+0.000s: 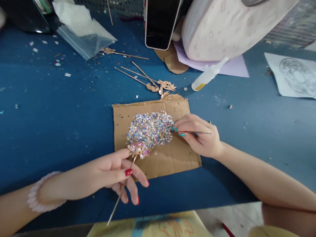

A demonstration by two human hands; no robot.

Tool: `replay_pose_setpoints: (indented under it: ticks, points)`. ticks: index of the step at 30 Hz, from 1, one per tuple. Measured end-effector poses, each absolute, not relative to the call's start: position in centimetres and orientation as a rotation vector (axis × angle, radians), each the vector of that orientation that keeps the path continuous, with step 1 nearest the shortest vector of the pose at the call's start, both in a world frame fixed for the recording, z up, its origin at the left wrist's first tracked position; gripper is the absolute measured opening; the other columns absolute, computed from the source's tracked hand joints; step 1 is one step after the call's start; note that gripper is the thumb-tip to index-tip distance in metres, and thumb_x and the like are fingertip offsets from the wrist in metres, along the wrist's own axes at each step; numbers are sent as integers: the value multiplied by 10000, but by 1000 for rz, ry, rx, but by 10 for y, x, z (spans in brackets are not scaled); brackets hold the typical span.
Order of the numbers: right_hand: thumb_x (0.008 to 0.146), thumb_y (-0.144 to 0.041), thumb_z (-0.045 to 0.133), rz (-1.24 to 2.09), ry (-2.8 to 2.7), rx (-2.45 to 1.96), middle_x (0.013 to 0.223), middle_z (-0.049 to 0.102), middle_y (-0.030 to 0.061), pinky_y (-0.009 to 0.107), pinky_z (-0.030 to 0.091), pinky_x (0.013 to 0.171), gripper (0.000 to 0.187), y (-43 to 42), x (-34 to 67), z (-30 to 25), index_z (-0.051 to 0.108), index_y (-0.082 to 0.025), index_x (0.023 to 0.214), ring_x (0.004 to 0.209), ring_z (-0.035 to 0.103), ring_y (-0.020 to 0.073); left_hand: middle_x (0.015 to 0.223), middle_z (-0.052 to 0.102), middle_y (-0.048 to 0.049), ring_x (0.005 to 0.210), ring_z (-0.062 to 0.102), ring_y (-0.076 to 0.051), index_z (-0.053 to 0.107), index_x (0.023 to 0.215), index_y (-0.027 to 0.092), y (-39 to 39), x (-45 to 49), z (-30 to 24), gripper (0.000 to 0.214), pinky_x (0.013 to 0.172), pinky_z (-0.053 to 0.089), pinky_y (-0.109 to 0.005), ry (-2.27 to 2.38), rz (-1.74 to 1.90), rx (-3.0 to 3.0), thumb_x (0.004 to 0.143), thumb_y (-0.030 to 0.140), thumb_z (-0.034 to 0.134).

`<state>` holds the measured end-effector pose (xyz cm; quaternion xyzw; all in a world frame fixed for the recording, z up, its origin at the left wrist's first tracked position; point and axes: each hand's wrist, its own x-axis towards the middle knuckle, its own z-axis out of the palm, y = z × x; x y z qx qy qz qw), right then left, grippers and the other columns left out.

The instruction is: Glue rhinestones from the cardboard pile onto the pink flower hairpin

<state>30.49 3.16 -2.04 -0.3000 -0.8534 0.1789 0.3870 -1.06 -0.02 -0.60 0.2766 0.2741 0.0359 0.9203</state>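
My left hand [120, 172] pinches a hairpin by its thin metal stem, its other fingers loosely spread. The hairpin's head [139, 149], set with pink stones and a pearl-like bead, lies over the near edge of a pile of small glittering stones [150, 128]. That pile of mixed blue, white and silvery pieces rests on a piece of brown cardboard [170, 161]. At the pile's right side, my right hand [199, 135] is closed around a thin stick tool [203, 133]. The tool's working tip is hidden by the fingers.
Beyond the cardboard lie several gold hairpins [150, 86]. A white glue bottle [208, 76] is to their right, below a pale bag [222, 29]. Farther back are a phone [161, 24] and a clear plastic bag [86, 41]. A printed sheet [293, 75] lies far right.
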Motion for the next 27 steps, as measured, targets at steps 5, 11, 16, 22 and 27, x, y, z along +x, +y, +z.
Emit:
replay_pose_setpoints:
  ticks: [5,11,16,22,27]
  points:
    - [970,-121,524,443,-2175,-768,898,745,87,392,613,723,142,32,305,-20,633,-201,1014,848,733,218,1199,719,-113,913,764,-196,440,1398,272,0,-10,-7,368,771,603,-276,554,84,571,1054,331,556]
    - [955,-102,534,414,-2188,-758,862,733,79,380,598,692,121,33,304,-20,600,-191,1003,800,715,206,1193,722,-98,916,764,-185,417,1433,292,0,-11,-9,390,774,605,-267,540,78,578,1063,323,537]
    - [943,-82,538,423,-2191,-736,870,732,95,389,601,686,127,34,303,-21,595,-179,1003,798,709,214,1189,714,-109,916,762,-187,393,1449,270,-1,-10,-7,418,773,601,-272,552,65,581,1062,332,537]
    - [949,-67,525,419,-2192,-726,861,729,89,382,604,689,140,33,302,-22,593,-181,994,785,699,206,1176,711,-97,924,762,-169,409,1430,257,0,-9,-5,388,777,596,-239,540,74,575,1067,307,536]
    - [970,-86,511,449,-2189,-732,869,719,86,381,599,706,133,32,301,-22,588,-191,998,800,694,203,1175,715,-101,929,766,-185,412,1443,258,-1,-11,-7,416,778,608,-249,525,85,568,1058,321,557]
